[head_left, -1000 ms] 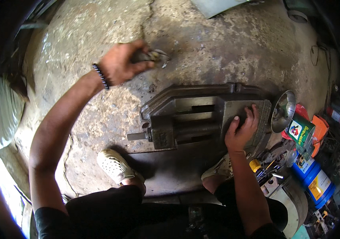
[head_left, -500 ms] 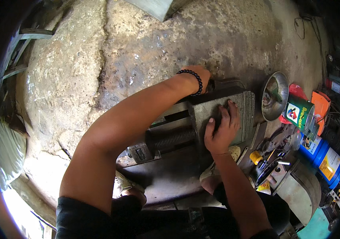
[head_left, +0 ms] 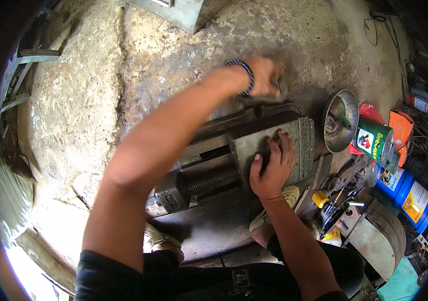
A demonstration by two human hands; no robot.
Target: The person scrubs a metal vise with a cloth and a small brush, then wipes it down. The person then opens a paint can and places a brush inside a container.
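A heavy grey machine vise (head_left: pixel 239 145) lies before me, its threaded screw (head_left: pixel 213 181) running left from the thick block. My right hand (head_left: pixel 274 169) rests flat on that block's top, fingers spread, holding nothing. Beyond the vise's far side, my left hand (head_left: pixel 261 78) is raised clear of the metal, with a black beaded bracelet (head_left: pixel 246 75) at the wrist. Its fingers are curled around a small greyish thing (head_left: pixel 281 88), too smeared by motion to name.
A metal bowl (head_left: pixel 342 120) stands right of the vise. Past it are a green container (head_left: pixel 372 138), an orange piece (head_left: pixel 401 130) and blue buckets (head_left: pixel 412 200). Small tools (head_left: pixel 342 205) lie nearer me. A grey metal box (head_left: pixel 186 14) sits at the far edge. My feet flank the vise.
My left hand has come away from the vise's far side, moving farther off and slightly right, and the small greyish thing now shows. My right hand stays flat on the block.
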